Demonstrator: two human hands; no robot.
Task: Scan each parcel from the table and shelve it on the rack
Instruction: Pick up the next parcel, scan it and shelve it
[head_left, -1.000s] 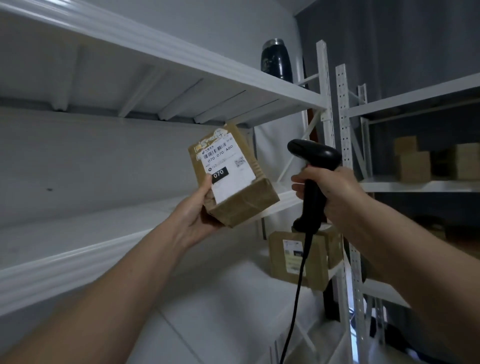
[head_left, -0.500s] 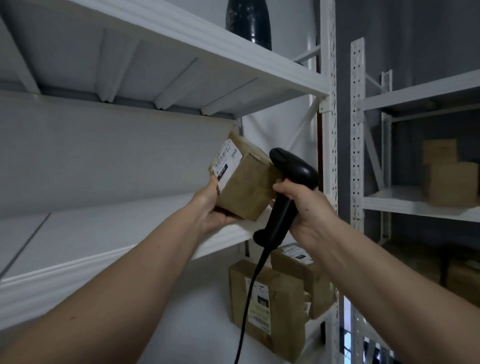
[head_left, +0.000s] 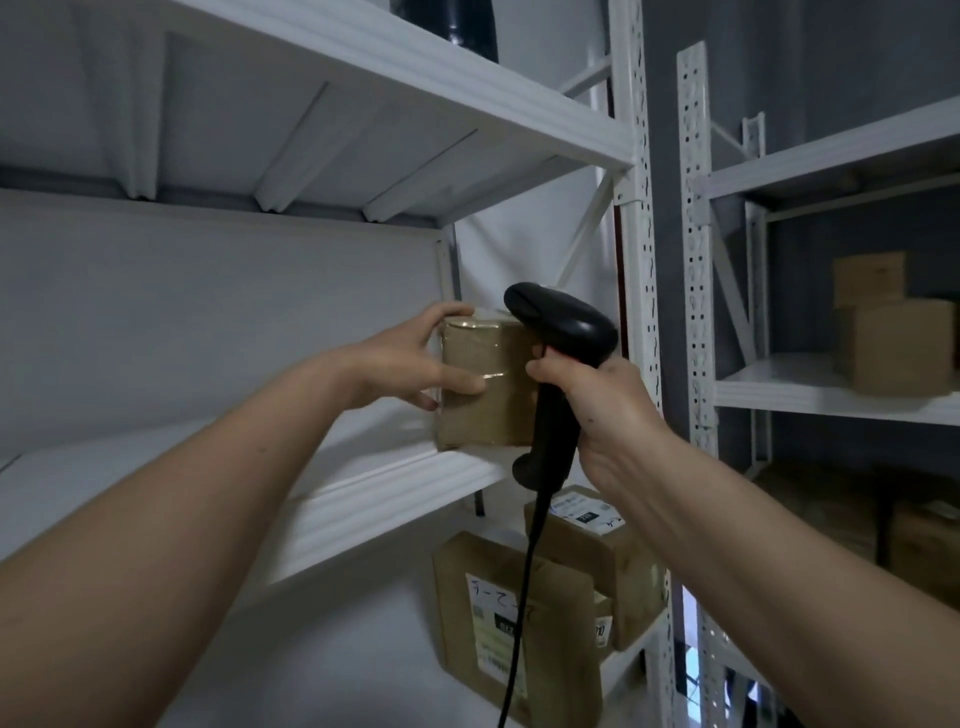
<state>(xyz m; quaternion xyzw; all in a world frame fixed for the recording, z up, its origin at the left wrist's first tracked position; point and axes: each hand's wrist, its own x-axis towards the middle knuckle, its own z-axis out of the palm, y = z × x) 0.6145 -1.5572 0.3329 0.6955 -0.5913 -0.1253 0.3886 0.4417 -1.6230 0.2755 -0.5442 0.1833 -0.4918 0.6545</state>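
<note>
Parcel (head_left: 485, 387) at shelf (head_left: 395, 493) edge, left hand (head_left: 410, 364)

A parcel (head_left: 485, 384) is set on the rack's (head_left: 631, 218) middle shelf (head_left: 395, 491), near its right end. It is flanked by the left hand (head_left: 410, 364) and, in front to the right, the scanner (head_left: 558, 364) (gripped by the right hand (head_left: 597, 400)). Two boxes (head_left: 519, 623) are stood on the shelf below.

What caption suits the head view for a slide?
Left hand sets a brown parcel on the white rack shelf; right hand holds the scanner.
</note>
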